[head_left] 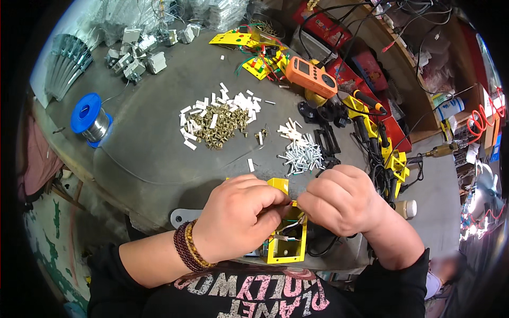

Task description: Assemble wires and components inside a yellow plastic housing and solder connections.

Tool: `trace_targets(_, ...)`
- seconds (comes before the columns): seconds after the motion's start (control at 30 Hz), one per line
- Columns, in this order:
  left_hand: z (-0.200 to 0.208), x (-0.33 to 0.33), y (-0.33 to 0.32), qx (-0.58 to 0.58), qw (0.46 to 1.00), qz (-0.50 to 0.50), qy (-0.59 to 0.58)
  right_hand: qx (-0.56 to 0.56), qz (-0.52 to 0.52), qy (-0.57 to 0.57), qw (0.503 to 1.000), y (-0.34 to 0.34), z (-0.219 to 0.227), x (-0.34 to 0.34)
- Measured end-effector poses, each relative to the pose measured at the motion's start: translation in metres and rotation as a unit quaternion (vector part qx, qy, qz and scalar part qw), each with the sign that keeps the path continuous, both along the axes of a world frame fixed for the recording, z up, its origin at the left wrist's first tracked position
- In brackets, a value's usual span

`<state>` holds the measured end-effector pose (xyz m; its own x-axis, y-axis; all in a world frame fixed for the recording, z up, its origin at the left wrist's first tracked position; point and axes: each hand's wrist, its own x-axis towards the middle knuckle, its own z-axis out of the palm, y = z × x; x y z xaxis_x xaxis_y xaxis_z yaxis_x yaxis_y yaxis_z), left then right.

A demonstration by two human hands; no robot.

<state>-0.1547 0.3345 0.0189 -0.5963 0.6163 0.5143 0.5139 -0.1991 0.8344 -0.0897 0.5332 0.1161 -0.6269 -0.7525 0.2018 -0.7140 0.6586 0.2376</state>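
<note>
A yellow open-topped metal box (pixel 287 259) sits at the near edge of the table, close to my body. Several thin wires (pixel 291 228) with dark and light insulation run inside it. Over its far left side my left hand (pixel 237 214) is closed, thumb and fingers pinched together. My right hand (pixel 339 200) is closed above the far right side, its curled fingers close to the left fingertips. Whatever lies between the fingertips is hidden. Beside my left wrist a grey plate with a round hole (pixel 181 218) shows partly from under the arm.
Brass screws (pixel 216 126), white strips, and silver screws (pixel 301 156) lie in piles beyond my hands. A blue solder spool (pixel 87 117) stands left. Grey transformers (pixel 135 70) and yellow wired panels (pixel 260 66) lie far off. An orange meter (pixel 311 77) and cables are at right.
</note>
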Motion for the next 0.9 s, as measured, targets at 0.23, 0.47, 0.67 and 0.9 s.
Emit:
trace_targets(0.23, 0.000, 0.002, -0.001, 0.009, 0.996, 0.052, 0.074, -0.227, -0.243, -0.402, 0.853, -0.005, 0.014, -0.002)
trace_targets(0.47, 0.001, 0.002, -0.002, 0.006, 0.997, 0.032, 0.067, -0.048, -0.070, -0.155, 0.984, -0.005, -0.003, -0.004)
trace_targets(0.67, 0.003, 0.003, 0.001, 0.001, 0.997, 0.036, 0.070, -0.195, -0.316, -0.222, 0.902, 0.006, -0.018, -0.045)
trace_targets(0.9, 0.000, 0.001, 0.000, 0.008, 0.998, 0.035, 0.053, -0.167, -0.399, -0.269, 0.861, 0.002, -0.065, -0.107)
